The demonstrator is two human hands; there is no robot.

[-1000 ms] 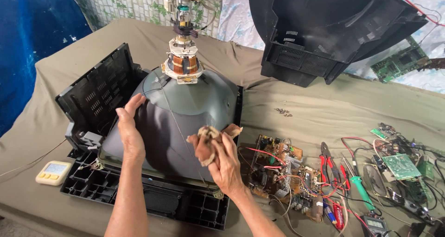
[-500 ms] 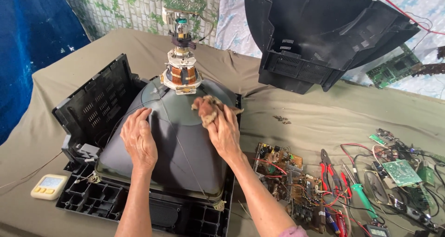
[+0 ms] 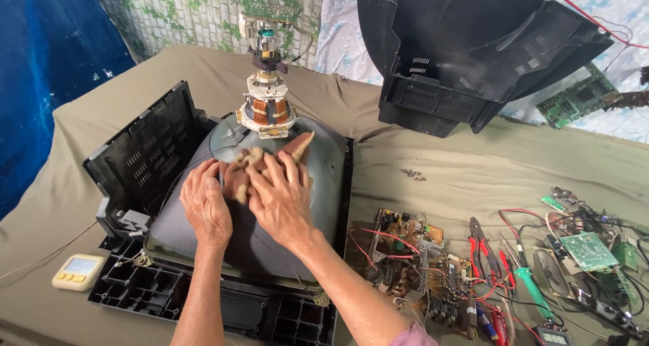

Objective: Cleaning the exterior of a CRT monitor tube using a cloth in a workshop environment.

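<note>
Left hand [image 3: 205, 209]: you have it flat, fingers spread, on the left slope of the tube, just beside the rag; it grips nothing.
Tube [image 3: 203, 251]: the grey picture tube sits face down in a black frame [image 3: 142, 288], centre-left of the picture. Judge it heavy, rigid and slick on its dusty glass. Its thin neck is the fragile part, so take hold low at the wide rim, never by the neck.
Rag [image 3: 260, 162]: a crumpled brown-tan cloth, high on the tube just under the yoke, middle of the frame. It looks soft and light, easy to bunch; you can press it anywhere.
Yoke [image 3: 266, 109]: copper windings on a white collar ring the neck, upper centre. Likely delicate; keep your hold off it.
Right hand [image 3: 280, 200]: your fingers are closed down over the rag, pressing it to the glass.
Boards [image 3: 412, 251]: loose circuit boards with red wires lie right of the tube, lower centre.
Pliers [image 3: 481, 241]: red-handled, lower right, well apart from your hands.
Shell [image 3: 473, 55]: the black back cover stands upper right.
</note>
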